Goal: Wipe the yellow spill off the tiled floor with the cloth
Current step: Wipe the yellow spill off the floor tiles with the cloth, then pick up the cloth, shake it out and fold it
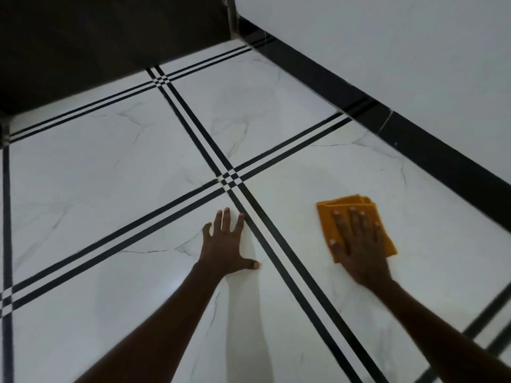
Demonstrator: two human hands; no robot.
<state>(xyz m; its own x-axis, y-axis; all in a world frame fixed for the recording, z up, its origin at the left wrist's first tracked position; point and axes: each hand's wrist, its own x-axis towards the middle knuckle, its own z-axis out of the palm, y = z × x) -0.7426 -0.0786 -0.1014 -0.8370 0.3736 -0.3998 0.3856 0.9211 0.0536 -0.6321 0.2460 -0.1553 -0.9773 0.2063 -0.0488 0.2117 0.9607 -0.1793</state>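
Note:
An orange folded cloth (348, 201) lies flat on the white marble-look tiled floor (110, 175), on the tile right of the double black lines. My right hand (359, 244) presses down on it, palm flat and fingers spread, covering most of the cloth. My left hand (226, 241) rests flat on the bare tile left of the black lines, fingers apart and holding nothing. No clear yellow spill shows. Only a faint curved smear (318, 178) is visible on the tile beyond the cloth.
A black skirting strip (414, 139) runs diagonally along the white wall (387, 51) to the right of the cloth. A dark piece of furniture or panel (96, 37) closes off the far left. Black double lines cross at a junction (230, 178) ahead of my hands.

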